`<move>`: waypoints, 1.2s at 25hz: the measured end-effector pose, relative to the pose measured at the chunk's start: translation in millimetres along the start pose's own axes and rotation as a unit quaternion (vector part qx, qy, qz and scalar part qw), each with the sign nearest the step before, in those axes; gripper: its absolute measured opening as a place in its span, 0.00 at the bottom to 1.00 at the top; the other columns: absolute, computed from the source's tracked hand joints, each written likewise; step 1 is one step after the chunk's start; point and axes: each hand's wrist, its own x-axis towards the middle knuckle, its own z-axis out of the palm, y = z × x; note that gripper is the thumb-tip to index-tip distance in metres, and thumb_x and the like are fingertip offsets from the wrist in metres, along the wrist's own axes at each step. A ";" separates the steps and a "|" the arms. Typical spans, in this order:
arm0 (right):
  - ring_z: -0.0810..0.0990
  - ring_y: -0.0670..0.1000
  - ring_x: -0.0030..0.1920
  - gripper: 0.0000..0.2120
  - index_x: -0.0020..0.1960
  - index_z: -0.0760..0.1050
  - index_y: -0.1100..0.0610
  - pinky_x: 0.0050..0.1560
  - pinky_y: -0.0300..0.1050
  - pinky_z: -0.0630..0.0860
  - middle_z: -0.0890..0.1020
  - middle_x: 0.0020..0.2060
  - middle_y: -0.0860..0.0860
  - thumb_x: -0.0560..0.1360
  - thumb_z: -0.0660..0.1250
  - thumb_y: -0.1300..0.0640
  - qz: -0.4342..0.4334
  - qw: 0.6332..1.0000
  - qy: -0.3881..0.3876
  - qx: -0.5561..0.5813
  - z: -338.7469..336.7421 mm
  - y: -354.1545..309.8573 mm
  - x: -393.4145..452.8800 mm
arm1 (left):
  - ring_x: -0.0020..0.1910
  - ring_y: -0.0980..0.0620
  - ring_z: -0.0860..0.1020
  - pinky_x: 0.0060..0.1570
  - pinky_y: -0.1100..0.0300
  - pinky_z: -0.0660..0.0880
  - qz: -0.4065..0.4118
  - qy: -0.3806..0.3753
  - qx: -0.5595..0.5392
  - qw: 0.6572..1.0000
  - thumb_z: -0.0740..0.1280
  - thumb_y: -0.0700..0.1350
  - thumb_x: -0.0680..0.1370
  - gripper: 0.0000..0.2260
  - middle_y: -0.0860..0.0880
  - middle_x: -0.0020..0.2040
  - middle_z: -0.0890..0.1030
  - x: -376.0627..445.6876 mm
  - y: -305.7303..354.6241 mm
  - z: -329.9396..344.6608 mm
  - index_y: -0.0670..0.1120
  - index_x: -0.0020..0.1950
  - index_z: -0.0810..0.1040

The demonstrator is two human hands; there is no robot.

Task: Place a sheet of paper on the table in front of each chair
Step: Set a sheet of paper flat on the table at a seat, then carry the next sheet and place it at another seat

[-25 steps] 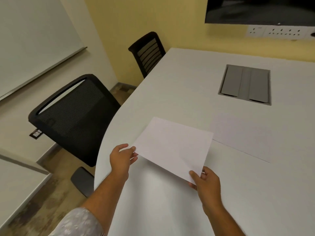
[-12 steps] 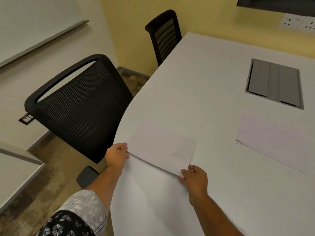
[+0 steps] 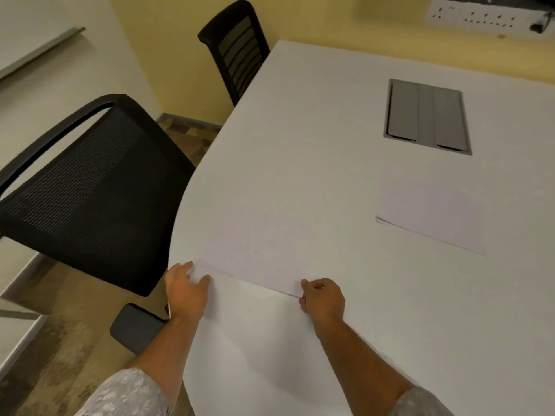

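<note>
Since a second ago the sheet (image 3: pixel 258 250) has come down flat onto the tabletop (image 3: pixel 330 121) near its curved edge beside the near chair (image 3: pixel 90 190), left hand (image 3: pixel 186 291) and right hand (image 3: pixel 322 298) each in a narrow grip on its near corners, bare surface beyond.

No text, label or number can be read anywhere; the sheet of paper (image 3: pixel 264 250) looks blank.

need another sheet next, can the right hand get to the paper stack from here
Probably yes: the right hand has only bare table between it and the paper stack.
</note>
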 end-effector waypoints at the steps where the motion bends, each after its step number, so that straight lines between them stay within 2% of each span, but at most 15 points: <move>1: 0.88 0.54 0.32 0.09 0.45 0.80 0.57 0.39 0.51 0.87 0.87 0.33 0.53 0.78 0.75 0.52 -0.001 1.000 0.002 -0.002 -7.2 -0.2 -1.4 | 0.70 0.42 0.74 0.67 0.43 0.77 -0.004 0.005 -0.001 1.000 0.77 0.41 0.78 0.24 0.47 0.77 0.67 -11.4 -1.3 1.3 0.44 0.72 0.77; 2: 0.88 0.55 0.33 0.10 0.45 0.80 0.57 0.43 0.55 0.88 0.87 0.33 0.53 0.78 0.74 0.52 -0.002 1.000 0.000 0.001 -15.3 -0.3 -3.0 | 0.70 0.42 0.74 0.68 0.43 0.77 0.001 0.005 0.000 1.000 0.76 0.42 0.78 0.23 0.47 0.77 0.67 -23.5 -2.5 3.2 0.45 0.72 0.77; 4: 0.88 0.57 0.36 0.10 0.44 0.80 0.58 0.46 0.58 0.88 0.87 0.35 0.53 0.78 0.74 0.52 -0.001 1.000 -0.006 0.015 -39.1 2.4 -8.8 | 0.71 0.42 0.74 0.70 0.43 0.75 0.016 -0.012 -0.018 1.000 0.75 0.41 0.79 0.21 0.47 0.76 0.68 -54.8 -0.5 11.0 0.46 0.71 0.78; 8: 0.85 0.51 0.35 0.09 0.46 0.80 0.61 0.45 0.53 0.85 0.88 0.38 0.53 0.79 0.73 0.54 0.004 0.999 -0.010 0.052 -97.4 14.8 -22.8 | 0.71 0.45 0.74 0.73 0.44 0.73 0.044 -0.067 -0.071 0.994 0.72 0.36 0.80 0.17 0.47 0.73 0.72 -134.4 12.0 34.5 0.48 0.68 0.79; 12: 0.84 0.51 0.37 0.08 0.48 0.81 0.61 0.39 0.45 0.80 0.89 0.43 0.54 0.80 0.71 0.56 0.031 0.991 -0.021 0.125 -161.8 33.3 -39.2 | 0.66 0.51 0.76 0.66 0.50 0.75 0.022 -0.103 -0.111 0.988 0.72 0.37 0.80 0.15 0.52 0.65 0.77 -218.0 27.5 57.6 0.55 0.61 0.82; 15: 0.84 0.50 0.38 0.07 0.49 0.81 0.62 0.40 0.44 0.79 0.89 0.44 0.54 0.80 0.70 0.57 0.018 0.989 -0.046 0.139 -220.3 50.3 -46.8 | 0.64 0.49 0.78 0.62 0.50 0.76 0.021 -0.116 -0.111 0.987 0.71 0.38 0.80 0.14 0.49 0.63 0.80 -267.6 46.5 76.0 0.54 0.60 0.83; 17: 0.84 0.50 0.38 0.06 0.48 0.82 0.61 0.40 0.43 0.78 0.89 0.44 0.54 0.79 0.70 0.57 -0.005 0.989 -0.062 0.137 -266.2 61.1 -47.4 | 0.58 0.45 0.81 0.59 0.47 0.79 0.023 -0.118 -0.111 0.986 0.70 0.37 0.80 0.13 0.44 0.61 0.82 -300.8 67.4 91.8 0.52 0.60 0.84; 19: 0.84 0.49 0.37 0.06 0.47 0.82 0.60 0.39 0.42 0.77 0.89 0.44 0.54 0.79 0.70 0.58 -0.034 0.989 -0.073 0.121 -308.3 69.0 -47.3 | 0.46 0.49 0.81 0.50 0.54 0.79 0.024 -0.123 -0.137 0.983 0.70 0.37 0.80 0.12 0.46 0.55 0.83 -335.3 86.3 104.3 0.54 0.56 0.84; 20: 0.84 0.49 0.37 0.06 0.48 0.82 0.61 0.39 0.42 0.77 0.89 0.43 0.53 0.78 0.70 0.57 -0.048 0.990 -0.076 0.110 -333.1 75.9 -46.8 | 0.43 0.52 0.80 0.48 0.57 0.78 0.025 -0.124 -0.147 0.981 0.70 0.37 0.80 0.12 0.48 0.52 0.83 -358.1 94.0 113.0 0.56 0.54 0.84; 22: 0.84 0.48 0.37 0.06 0.47 0.82 0.59 0.40 0.43 0.78 0.89 0.42 0.51 0.78 0.69 0.57 -0.081 0.991 -0.073 0.080 -381.5 90.6 -41.5 | 0.47 0.55 0.81 0.53 0.57 0.78 0.021 -0.127 -0.167 0.978 0.70 0.39 0.80 0.12 0.54 0.51 0.82 -403.4 104.2 132.5 0.56 0.54 0.84; 24: 0.86 0.50 0.40 0.06 0.45 0.83 0.58 0.44 0.48 0.82 0.89 0.41 0.51 0.77 0.69 0.58 -0.117 0.990 -0.064 0.044 -426.2 102.8 -32.6 | 0.53 0.58 0.81 0.58 0.54 0.78 0.010 -0.136 -0.190 0.972 0.70 0.38 0.81 0.11 0.57 0.55 0.82 -443.5 113.0 154.3 0.53 0.57 0.84; 27: 0.87 0.55 0.48 0.06 0.47 0.83 0.60 0.54 0.54 0.85 0.88 0.44 0.53 0.77 0.68 0.59 -0.151 0.987 -0.049 -0.004 -478.6 115.6 -22.9 | 0.59 0.57 0.80 0.60 0.51 0.79 -0.001 -0.165 -0.191 0.968 0.69 0.38 0.81 0.10 0.54 0.60 0.82 -484.5 126.1 183.3 0.49 0.60 0.84; 30: 0.87 0.58 0.49 0.07 0.47 0.82 0.62 0.56 0.57 0.84 0.88 0.46 0.56 0.77 0.68 0.60 -0.151 0.987 -0.037 -0.032 -515.6 131.9 -20.3 | 0.60 0.55 0.80 0.60 0.50 0.80 0.002 -0.224 -0.156 0.962 0.70 0.39 0.81 0.09 0.52 0.61 0.83 -511.8 136.9 211.2 0.49 0.60 0.84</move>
